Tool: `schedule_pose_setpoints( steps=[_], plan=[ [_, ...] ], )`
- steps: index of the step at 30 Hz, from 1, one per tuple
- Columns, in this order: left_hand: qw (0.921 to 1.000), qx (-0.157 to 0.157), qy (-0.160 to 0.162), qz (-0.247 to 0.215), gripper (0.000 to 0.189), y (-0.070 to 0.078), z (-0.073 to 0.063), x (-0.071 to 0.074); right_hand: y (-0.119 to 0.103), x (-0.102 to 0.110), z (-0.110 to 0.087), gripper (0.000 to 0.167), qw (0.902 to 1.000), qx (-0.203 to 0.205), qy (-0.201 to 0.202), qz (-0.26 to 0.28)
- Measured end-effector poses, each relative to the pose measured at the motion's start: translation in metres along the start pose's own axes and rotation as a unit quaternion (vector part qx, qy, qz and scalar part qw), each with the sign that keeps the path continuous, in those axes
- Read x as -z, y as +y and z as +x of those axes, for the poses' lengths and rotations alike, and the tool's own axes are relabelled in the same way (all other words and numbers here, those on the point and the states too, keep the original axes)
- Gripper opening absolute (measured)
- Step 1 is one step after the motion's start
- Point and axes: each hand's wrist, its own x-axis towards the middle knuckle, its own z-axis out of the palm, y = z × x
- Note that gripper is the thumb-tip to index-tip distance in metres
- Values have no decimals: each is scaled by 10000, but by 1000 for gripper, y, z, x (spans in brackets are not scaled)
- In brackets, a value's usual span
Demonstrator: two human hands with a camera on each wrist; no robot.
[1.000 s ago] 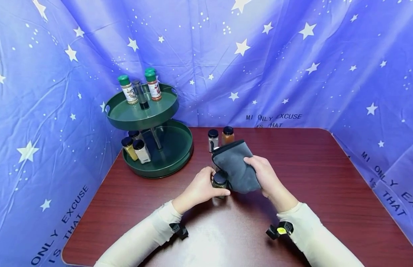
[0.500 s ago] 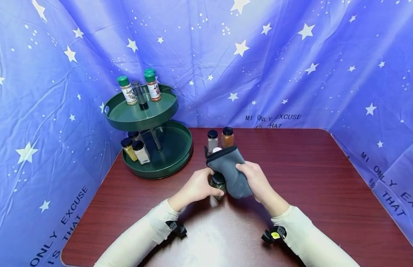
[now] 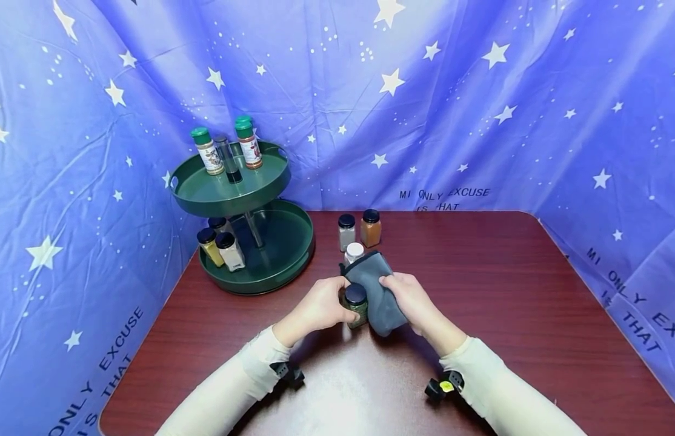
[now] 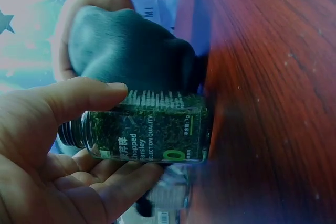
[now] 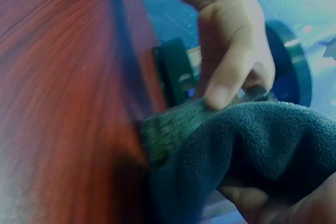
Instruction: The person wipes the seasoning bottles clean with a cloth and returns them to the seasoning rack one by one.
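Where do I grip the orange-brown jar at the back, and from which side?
Probably around mid-body, below the black lid, coming from the right: the orange-brown jar stands upright with bare table on that side, while the grey jar stands close on its left. The right hand holds the cloth, so free it first.

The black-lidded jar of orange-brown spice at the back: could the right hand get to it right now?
Probably yes: the orange-brown spice jar looks unobstructed from the right, but the right hand grips the grey cloth and would likely need to release it first.
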Motion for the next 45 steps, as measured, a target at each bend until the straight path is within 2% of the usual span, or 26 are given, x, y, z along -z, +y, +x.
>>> schedule_pose_setpoints(
  steps=[6, 9, 13, 17, 20, 22, 25, 29, 32, 35, 37, 41, 43, 45],
  plan=[
    [10000, -24, 3, -50, 40, 1, 0, 1, -18, 0, -11, 23, 9976, 298, 29, 630],
    [10000, -18, -32, -74, 40, 1, 0, 2, -19, 0, -12, 22, 9967, 402, 29, 705],
    [10000, -1, -66, -8, 40, 0, 0, 1, -9, -2, -6, 24, 9985, 286, 247, 391],
    [10000, 8, -64, -15, 40, 0, 1, 0, 11, -2, 5, 24, 9986, -127, 513, -69],
    [10000, -5, -44, -38, 41, 0, 1, -1, 18, -2, 8, 23, 9983, -285, 457, -201],
    [10000, -8, -31, -48, 41, 0, 1, -1, 14, -1, 7, 24, 9989, -237, 374, -169],
    [10000, -12, -18, -91, 40, 1, 0, -1, -1, 0, 1, 25, 9996, -132, 212, 159],
    [9999, -14, -22, -124, 39, 1, 0, -1, -17, 3, -8, 27, 9977, 135, 232, 620],
    [9999, 1, -28, -150, 38, 0, 1, -1, -20, 3, -10, 26, 9950, 269, 247, 926],
    [9999, 16, -13, -118, 38, 0, 1, -1, -14, 0, -6, 23, 9932, 117, 308, 1117],
    [10000, 8, 10, -59, 39, 0, 1, -1, -6, -2, -1, 21, 9942, -51, 411, 991],
    [10000, -1, 43, 3, 41, 0, 0, -2, 11, -5, 6, 19, 9971, -358, 525, 408],
    [10000, -8, 47, -20, 40, 1, -1, -3, 16, -6, 8, 19, 9974, -350, 562, 280],
    [10000, -17, 58, -56, 41, 1, -1, -4, 16, -6, 7, 21, 9973, -248, 581, 369]
  ],
)
